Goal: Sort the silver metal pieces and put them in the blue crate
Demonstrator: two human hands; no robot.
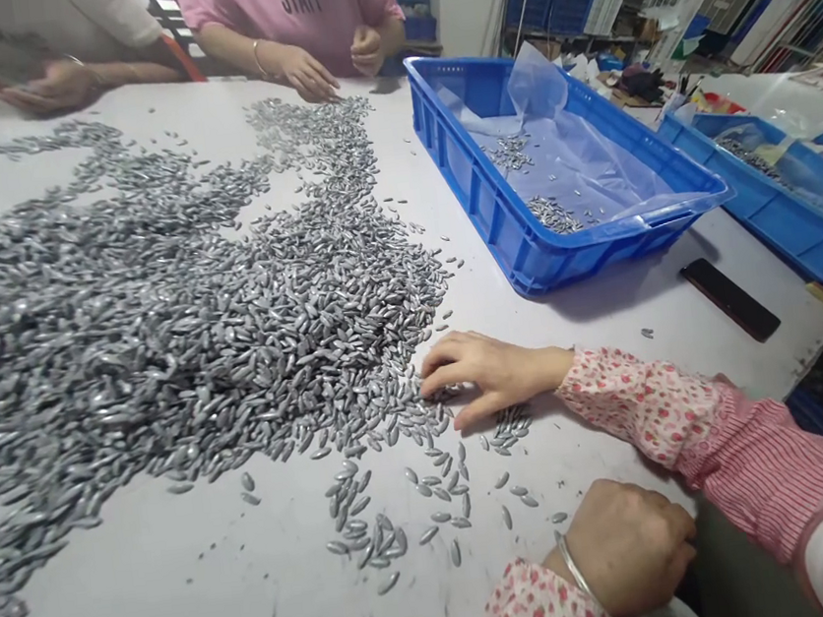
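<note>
Right hand (493,373) open, low, fingertips (438,380) touching edge of grey seed-like pieces (234,319) spread across white surface (156,615). Left hand (624,547) curled beside, any hold hidden. Blue crate (478,202) with plastic liner (574,171) beyond pieces.

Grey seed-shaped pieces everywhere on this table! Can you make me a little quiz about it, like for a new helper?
1. True or false: the right hand is nearer the grey seed-shaped pieces than the left hand is.
2. What colour is the crate with the clear plastic liner? A) red B) blue C) yellow
3. Fill in the gap: the metal bangle is on the ____ wrist.

Key: 1. true 2. B 3. left
</note>
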